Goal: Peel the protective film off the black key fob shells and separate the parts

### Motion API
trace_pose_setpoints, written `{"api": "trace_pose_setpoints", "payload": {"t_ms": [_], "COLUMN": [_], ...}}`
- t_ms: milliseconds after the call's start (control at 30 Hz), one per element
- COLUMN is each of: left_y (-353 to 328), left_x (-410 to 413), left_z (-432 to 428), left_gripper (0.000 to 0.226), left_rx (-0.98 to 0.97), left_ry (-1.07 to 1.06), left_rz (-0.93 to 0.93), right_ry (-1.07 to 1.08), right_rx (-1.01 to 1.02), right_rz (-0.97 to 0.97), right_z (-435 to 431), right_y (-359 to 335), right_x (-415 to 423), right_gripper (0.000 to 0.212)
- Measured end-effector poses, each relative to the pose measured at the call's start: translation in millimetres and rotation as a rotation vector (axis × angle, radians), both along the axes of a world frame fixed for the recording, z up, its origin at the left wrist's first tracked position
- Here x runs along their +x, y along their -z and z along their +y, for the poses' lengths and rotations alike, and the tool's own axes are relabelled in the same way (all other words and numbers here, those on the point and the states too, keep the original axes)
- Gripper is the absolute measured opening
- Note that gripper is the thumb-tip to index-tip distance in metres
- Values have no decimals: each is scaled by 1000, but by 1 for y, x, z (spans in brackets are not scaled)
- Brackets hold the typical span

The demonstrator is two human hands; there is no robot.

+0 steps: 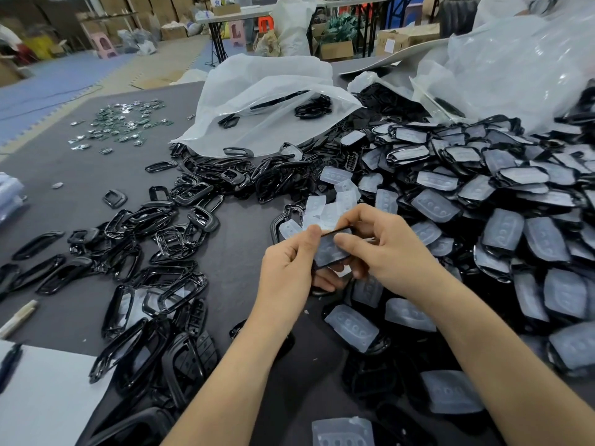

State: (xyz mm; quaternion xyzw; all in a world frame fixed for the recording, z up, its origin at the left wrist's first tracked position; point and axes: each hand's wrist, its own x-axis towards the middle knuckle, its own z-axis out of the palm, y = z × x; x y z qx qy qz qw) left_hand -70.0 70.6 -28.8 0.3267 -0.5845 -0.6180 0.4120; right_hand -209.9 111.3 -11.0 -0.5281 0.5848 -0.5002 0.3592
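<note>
A black key fob shell (330, 251) with a cloudy film-covered insert is held in the middle of the view, above the dark table (238, 239). My left hand (286, 268) grips its left edge, thumb on top. My right hand (386, 249) pinches its upper right side with thumb and fingers. A big heap of unpeeled shells (502, 201) lies to the right. Bare glossy black frames (154, 252) are spread out on the left. A few loose translucent inserts (335, 201) lie just beyond my hands.
Large clear plastic bags (267, 101) sit at the back and right of the table. Small metal and green parts (119, 123) are scattered far left. White paper with a pen (38, 394) lies at the near left corner. Boxes and tables stand behind.
</note>
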Motion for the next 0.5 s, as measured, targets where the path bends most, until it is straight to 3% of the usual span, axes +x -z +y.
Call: {"api": "trace_pose_setpoints", "payload": {"t_ms": [267, 500], "left_y": [4, 6], "left_x": [1, 0], "left_z": [-3, -3], "left_gripper": [22, 24], "left_rx": [-60, -122], "left_ry": [-65, -107], "left_rz": [-41, -69], "right_ry": [57, 38], "right_rx": [-6, 3], "right_rz": [-51, -141], "right_z": [0, -2], "right_y": [1, -1], "right_x": [-1, 3], "right_gripper": [7, 23]}}
